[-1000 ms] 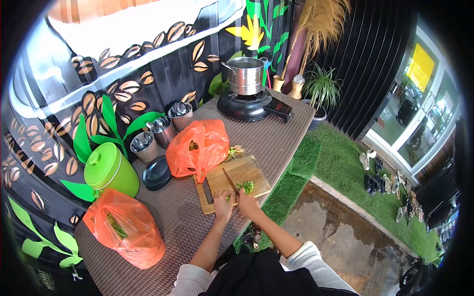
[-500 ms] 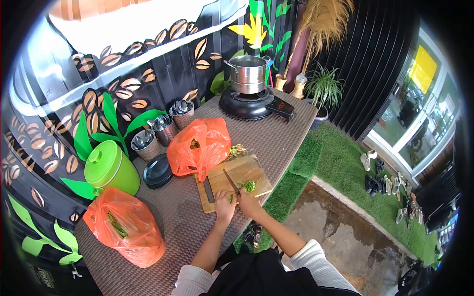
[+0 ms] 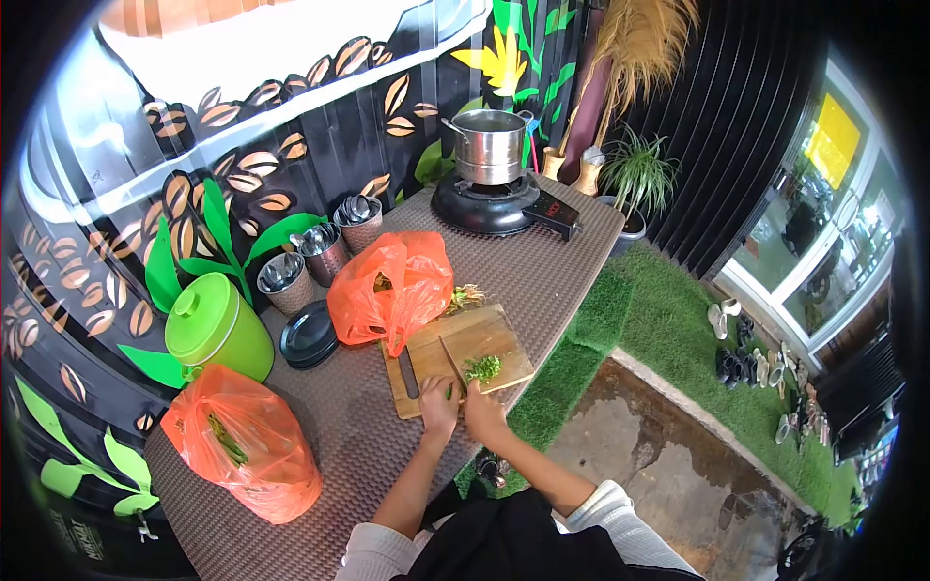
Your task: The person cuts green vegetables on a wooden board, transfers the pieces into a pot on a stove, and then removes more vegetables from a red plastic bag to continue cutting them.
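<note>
Two orange bags sit on the desk. The near bag is at the left. The far bag overlaps the far-left corner of the cutting board. A green bin and a stack of black plates stand between the two bags.

A spare knife lies flat on the left side of the board, untouched.

- **Left hand**: fingers curled down, pinning the green stems at the near edge of the board.
- **Right hand**: just beside the left, fist wrapped round the handle of the knife.
- **Knife:** the long axis runs near to far. The handle is at the near edge and the tip points far and slightly left, toward the far bag. The blade sits between the stems and the chopped greens, which are piled just to its right.

Judgement: chopping is mid-run, and a short bit of stem is left under the left hand. The next cut needs the left fingertips tucked back from the edge, the stems fed rightward under the blade, and the tip kept low.
</note>
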Demonstrator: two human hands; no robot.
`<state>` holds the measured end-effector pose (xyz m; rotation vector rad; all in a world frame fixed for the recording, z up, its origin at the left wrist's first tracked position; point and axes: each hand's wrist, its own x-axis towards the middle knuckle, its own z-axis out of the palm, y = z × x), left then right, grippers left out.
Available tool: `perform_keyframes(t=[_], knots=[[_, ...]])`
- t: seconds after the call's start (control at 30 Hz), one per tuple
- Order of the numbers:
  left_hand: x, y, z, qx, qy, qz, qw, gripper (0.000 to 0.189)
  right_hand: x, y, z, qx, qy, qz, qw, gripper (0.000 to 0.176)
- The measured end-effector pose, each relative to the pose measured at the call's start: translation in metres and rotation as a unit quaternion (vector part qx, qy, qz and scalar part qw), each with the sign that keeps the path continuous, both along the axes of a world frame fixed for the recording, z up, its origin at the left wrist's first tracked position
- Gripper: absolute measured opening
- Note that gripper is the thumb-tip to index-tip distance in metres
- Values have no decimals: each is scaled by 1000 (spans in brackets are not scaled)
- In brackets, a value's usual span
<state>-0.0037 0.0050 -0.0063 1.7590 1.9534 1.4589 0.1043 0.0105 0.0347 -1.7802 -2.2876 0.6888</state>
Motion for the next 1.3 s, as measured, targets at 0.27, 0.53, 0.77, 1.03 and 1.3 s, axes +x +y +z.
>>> perform_keyframes(t=[0.27, 0.53, 0.77, 1.03, 1.3], knots=[[0, 2, -3, -22, 8, -1, 1000, 30, 10, 26, -6, 3, 33, 44, 998, 24], [-2, -1, -7, -36, -10, 4, 999, 20, -3, 12, -8, -5, -28, -1, 1000, 22], [-5, 6, -2, -46, -192, -11, 980, 22, 6, 6, 1, 11, -17, 36, 999, 18], [-8, 7, -1, -28, -163, 30, 986, 17, 3, 36, -8, 3, 17, 54, 998, 17], [-5, -3, -9, 10, -43, 10, 999, 9, -2, 4, -3, -1, -31, 24, 999, 22]])
